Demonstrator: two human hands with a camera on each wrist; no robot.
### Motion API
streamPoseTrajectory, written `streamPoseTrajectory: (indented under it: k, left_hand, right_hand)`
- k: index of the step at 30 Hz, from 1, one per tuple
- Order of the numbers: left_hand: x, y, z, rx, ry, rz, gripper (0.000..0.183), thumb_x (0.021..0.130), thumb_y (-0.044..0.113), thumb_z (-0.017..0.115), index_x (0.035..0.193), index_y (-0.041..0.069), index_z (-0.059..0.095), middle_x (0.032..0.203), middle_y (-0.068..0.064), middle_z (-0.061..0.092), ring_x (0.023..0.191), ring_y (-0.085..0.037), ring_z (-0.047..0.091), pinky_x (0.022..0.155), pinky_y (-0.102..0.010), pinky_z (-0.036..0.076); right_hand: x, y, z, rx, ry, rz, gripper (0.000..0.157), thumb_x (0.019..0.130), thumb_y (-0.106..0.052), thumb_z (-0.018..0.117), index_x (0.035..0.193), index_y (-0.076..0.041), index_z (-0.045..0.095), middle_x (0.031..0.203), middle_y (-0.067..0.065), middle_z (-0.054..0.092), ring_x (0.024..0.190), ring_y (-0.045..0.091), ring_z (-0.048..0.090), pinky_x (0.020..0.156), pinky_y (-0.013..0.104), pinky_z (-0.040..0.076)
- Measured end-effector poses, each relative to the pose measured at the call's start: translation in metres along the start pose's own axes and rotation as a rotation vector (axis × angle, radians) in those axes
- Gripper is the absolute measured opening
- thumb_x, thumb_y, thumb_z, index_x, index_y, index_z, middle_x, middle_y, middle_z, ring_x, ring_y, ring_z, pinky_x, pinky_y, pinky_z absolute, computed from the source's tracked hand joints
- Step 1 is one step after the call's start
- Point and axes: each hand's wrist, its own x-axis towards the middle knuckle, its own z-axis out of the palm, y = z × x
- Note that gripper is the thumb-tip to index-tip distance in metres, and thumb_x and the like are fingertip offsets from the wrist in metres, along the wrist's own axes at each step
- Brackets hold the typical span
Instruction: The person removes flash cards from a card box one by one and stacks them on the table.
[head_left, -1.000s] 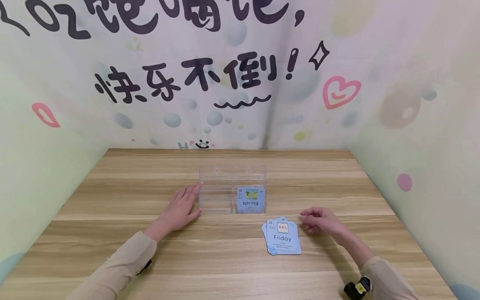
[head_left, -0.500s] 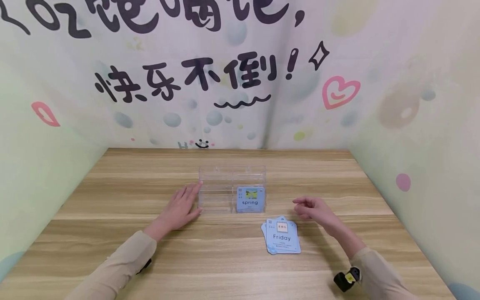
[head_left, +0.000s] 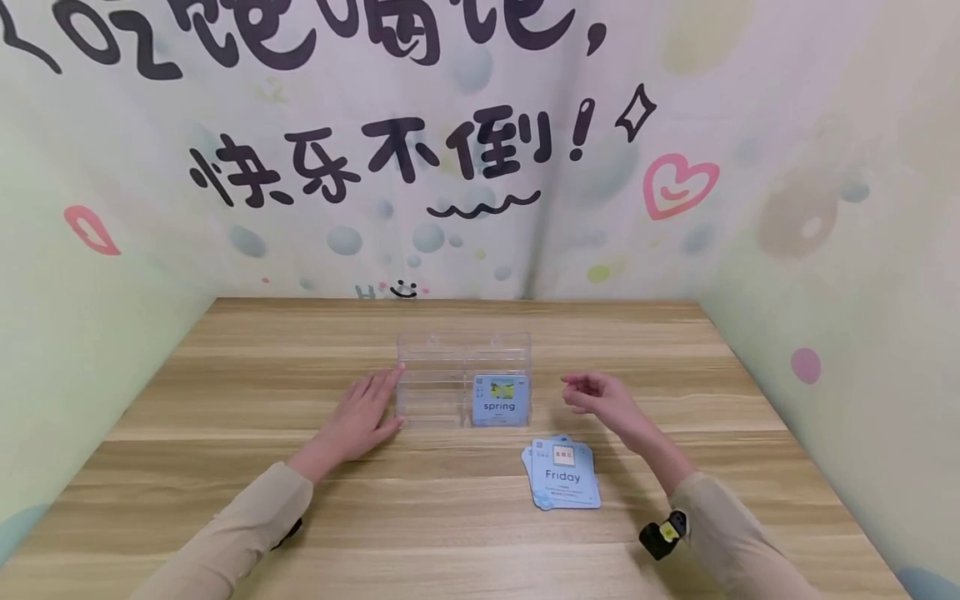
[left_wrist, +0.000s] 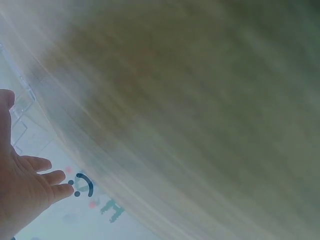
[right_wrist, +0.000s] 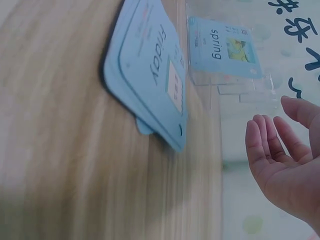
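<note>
A clear plastic card rack (head_left: 431, 404) stands mid-table with two columns of pockets. In its lower right pocket sits a blue card printed "spring" (head_left: 500, 401). My left hand (head_left: 360, 419) rests against the rack's left side, fingers stretched and thumb near the base. To the right of the rack my right hand (head_left: 609, 407) hovers above the table, its fingers loosely bent and holding nothing. Below it and to the left lies a small stack of blue cards (head_left: 562, 473), the top one reading "Friday". In the right wrist view the bent fingers (right_wrist: 256, 142) are apart from the stack.
The wood-grain table (head_left: 420, 542) ends at the back against a printed white cloth (head_left: 480, 242). More cloth hangs at both sides. A black wrist camera (head_left: 663, 536) is strapped at the right sleeve.
My right hand has moved left and farther from me, from beside the card stack toward the rack's right side. The left hand, rack and cards have stayed put.
</note>
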Motion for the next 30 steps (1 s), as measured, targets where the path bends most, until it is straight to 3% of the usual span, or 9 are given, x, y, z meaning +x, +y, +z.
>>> streamPoseTrajectory:
  k: [6,15,26,30]
  left_hand:
    - [0.0,0.002,-0.001,-0.025,-0.004,-0.014,0.078,0.089,0.032,0.056,0.147,0.013,0.007,0.14,-0.027,0.032,0.126,-0.049,0.031,0.102,-0.062,0.023]
    - [0.0,0.003,-0.003,-0.04,-0.02,-0.031,0.077,0.09,0.032,0.055,0.147,0.013,0.007,0.141,-0.027,0.032,0.127,-0.049,0.03,0.103,-0.061,0.022]
    - [-0.001,0.003,-0.004,-0.035,-0.015,-0.03,0.077,0.09,0.033,0.055,0.147,0.013,0.007,0.14,-0.028,0.032,0.126,-0.05,0.03,0.102,-0.062,0.023]
    - [-0.001,0.003,-0.003,-0.032,-0.013,-0.032,0.077,0.09,0.033,0.055,0.147,0.014,0.007,0.14,-0.028,0.032,0.126,-0.05,0.03,0.102,-0.062,0.023]
  right_hand:
    - [0.009,-0.008,0.011,0.02,0.001,-0.041,0.042,0.085,-0.01,0.062,0.12,0.01,0.05,0.1,0.015,0.059,0.09,0.021,0.059,0.079,0.037,0.053]
    - [0.024,-0.013,0.025,0.004,0.014,-0.102,0.038,0.084,-0.002,0.06,0.118,0.012,0.051,0.101,0.026,0.059,0.08,0.007,0.058,0.076,0.036,0.053]
    - [0.031,-0.014,0.038,-0.017,0.026,-0.142,0.032,0.082,0.002,0.062,0.112,0.011,0.055,0.096,0.022,0.06,0.079,0.012,0.057,0.068,0.021,0.051]
    - [0.032,-0.015,0.04,0.001,0.03,-0.139,0.032,0.082,0.003,0.062,0.112,0.012,0.055,0.096,0.023,0.06,0.078,0.012,0.056,0.067,0.021,0.051]
